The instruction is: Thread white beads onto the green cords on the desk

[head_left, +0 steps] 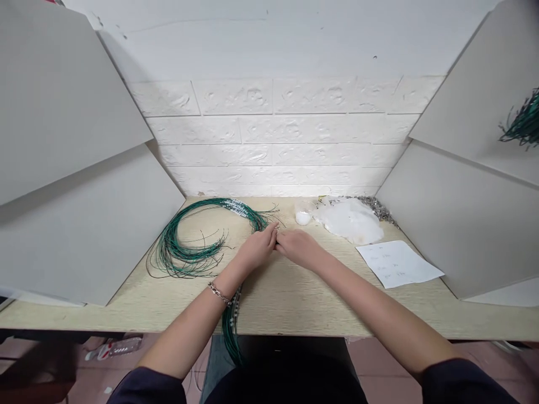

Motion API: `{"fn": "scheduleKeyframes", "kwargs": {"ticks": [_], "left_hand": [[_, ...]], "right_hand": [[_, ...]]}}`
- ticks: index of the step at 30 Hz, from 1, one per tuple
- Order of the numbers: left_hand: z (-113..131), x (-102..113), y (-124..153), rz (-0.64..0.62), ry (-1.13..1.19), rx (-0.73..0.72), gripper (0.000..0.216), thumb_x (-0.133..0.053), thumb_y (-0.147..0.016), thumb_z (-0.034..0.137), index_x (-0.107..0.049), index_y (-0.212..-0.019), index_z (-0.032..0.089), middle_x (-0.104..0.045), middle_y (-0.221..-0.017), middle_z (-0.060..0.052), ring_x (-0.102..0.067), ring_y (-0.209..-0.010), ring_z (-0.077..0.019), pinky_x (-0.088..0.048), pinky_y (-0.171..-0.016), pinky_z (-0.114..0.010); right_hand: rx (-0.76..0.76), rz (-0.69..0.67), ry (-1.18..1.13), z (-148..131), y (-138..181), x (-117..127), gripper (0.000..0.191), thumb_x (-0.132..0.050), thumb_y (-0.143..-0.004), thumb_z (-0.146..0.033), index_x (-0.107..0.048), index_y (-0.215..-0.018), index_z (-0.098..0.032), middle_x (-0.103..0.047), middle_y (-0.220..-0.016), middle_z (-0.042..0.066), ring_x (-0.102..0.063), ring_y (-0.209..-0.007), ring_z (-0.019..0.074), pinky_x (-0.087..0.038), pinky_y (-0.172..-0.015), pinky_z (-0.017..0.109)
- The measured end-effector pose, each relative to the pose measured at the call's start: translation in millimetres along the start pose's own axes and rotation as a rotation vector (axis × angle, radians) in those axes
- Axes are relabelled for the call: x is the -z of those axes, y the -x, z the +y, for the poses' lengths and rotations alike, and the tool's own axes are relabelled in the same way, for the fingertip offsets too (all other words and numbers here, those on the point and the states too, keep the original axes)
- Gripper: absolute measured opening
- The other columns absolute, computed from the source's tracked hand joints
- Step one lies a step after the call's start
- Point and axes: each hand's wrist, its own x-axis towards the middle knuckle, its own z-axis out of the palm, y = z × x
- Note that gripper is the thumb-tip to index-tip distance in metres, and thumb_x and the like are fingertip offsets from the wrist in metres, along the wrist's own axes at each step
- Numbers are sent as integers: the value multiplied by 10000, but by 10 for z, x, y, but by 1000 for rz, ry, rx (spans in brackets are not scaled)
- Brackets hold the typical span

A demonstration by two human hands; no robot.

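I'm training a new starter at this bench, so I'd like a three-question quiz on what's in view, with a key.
1. Which wrist wears the chain bracelet? A) left B) right C) both
2. True or false: the left hand and the right hand are close together.
3. Fill in: from the person's viewpoint, the white sheet with writing lies to the ____ of the coiled green strands.

Key: 1. A; 2. True; 3. right
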Motion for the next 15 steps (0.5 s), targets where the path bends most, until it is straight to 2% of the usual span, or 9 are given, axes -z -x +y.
{"fn": "scheduleKeyframes", "kwargs": {"ticks": [4, 10, 15], "left_hand": [[39, 10, 29, -19, -78, -55, 454, -175, -884, 352, -366, -1259, 183, -635, -872, -121, -597, -793, -246, -425, -704, -349], [164, -55, 79, -9, -128, -201, 418, -200, -884, 315, -404, -1216, 165, -621, -959, -108, -593, -843, -220, -434, -723, -317], [197, -83, 81, -19, -157, -200, 400, -226, -883, 301, -427, -1194, 150, -630, -912, -109, -598, -827, -205, -439, -722, -304]], "right_hand": [[52, -8, 12, 94, 100, -98, 302, -316, -888, -311, -552, -901, -122, -609, -851, 100, -572, -813, 206, -400, -694, 296], [55, 5, -60, 182, 394, -128, 290, -297, -892, -309, -526, -883, -132, -585, -851, 81, -549, -825, 189, -398, -711, 288], [38, 24, -68, 203, 445, -174, 284, -298, -888, -306, -520, -837, -136, -571, -814, 82, -539, -794, 191, -396, -696, 294]]}}
